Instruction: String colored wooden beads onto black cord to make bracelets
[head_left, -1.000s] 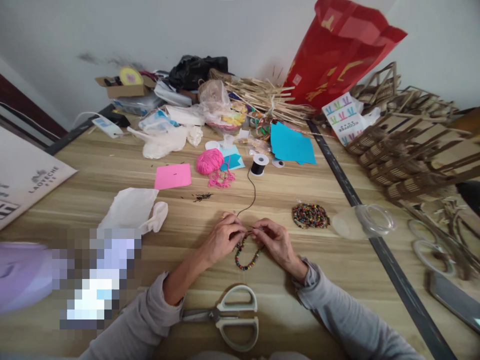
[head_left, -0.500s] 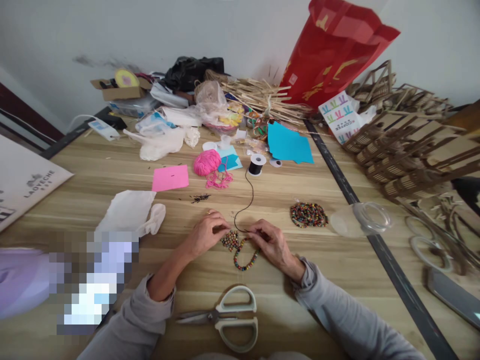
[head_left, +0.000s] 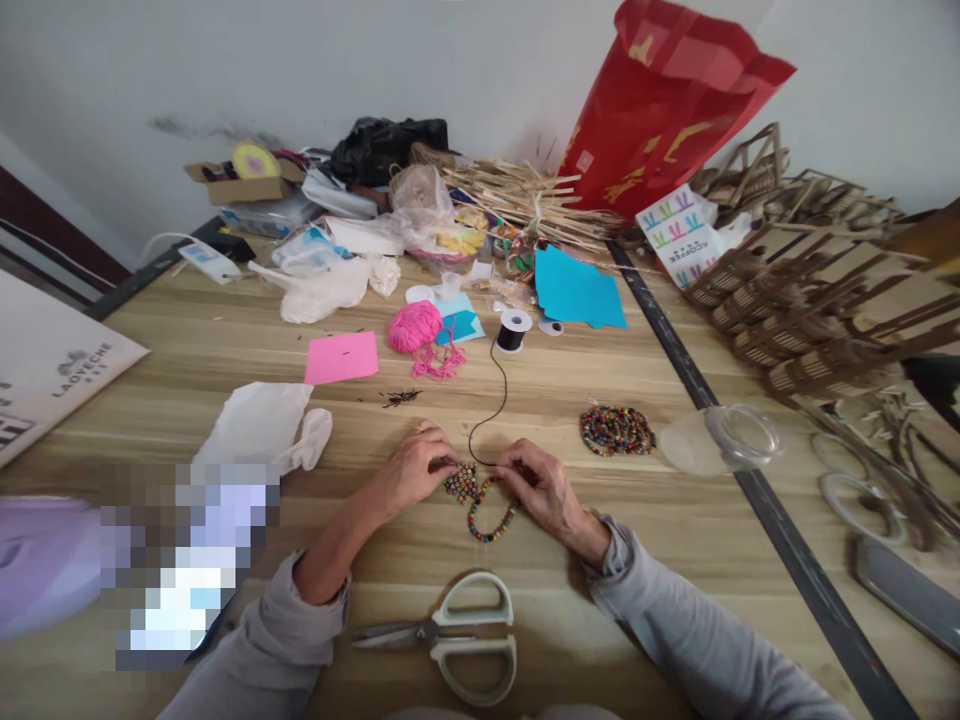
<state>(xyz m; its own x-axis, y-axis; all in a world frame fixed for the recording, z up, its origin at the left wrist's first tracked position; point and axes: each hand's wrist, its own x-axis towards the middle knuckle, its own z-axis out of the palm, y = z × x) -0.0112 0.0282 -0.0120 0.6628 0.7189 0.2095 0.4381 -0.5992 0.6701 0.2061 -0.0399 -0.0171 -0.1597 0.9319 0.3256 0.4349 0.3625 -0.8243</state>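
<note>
Beads on the black cord [head_left: 486,415] sit between the 2 hands, low on the desk [head_left: 675,540] just ahead of the person. The left hand [head_left: 411,468] has its grip narrowed on a small bunched cluster of beads [head_left: 463,482], fingertips pinched at its edge. The right hand [head_left: 541,484] pinches the cord where it meets the beads, its grip closed on the strand. Below the 2 grips a curved run of threaded beads [head_left: 493,522] lies on the wood, so part of the strand looks already strung. The cord runs up from the hands to a black spool [head_left: 514,330], uncut as far as can be seen. To the right lies a loose pile of beads [head_left: 617,430], which suggests more could yet go on. Beside that pile is a clear plastic cup [head_left: 724,440] on its side. Scissors [head_left: 457,638] rest untouched near the person's sleeves. A pink yarn ball [head_left: 415,326] lies farther back.
</note>
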